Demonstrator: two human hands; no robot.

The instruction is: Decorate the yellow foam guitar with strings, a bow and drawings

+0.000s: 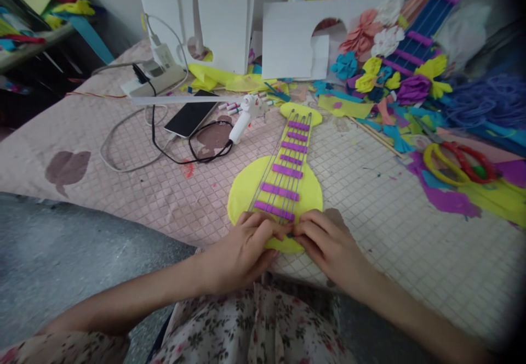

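Observation:
A flat yellow paper guitar [242, 188] lies on the table in front of me, its neck pointing away. Purple strips [288, 171] cross its neck and body, and grey yarn strings [274, 158] run lengthwise over them. My left hand [250, 243] is closed at the lower end of the body, fingertips pinched where the strings run in. Opposite it, my right hand [324, 238] is also closed, its fingertips almost meeting the left ones. A small dark bit shows between the fingertips; what the right fingers pinch is hidden.
A white glue gun [243, 120] and a phone [191, 114] lie back left among cables, near a power strip [154, 81]. Scissors [460, 164] rest on paper scraps at right. White cut-out boards [293, 40], paper flowers [361, 35] and a blue guitar neck [431, 16] stand behind.

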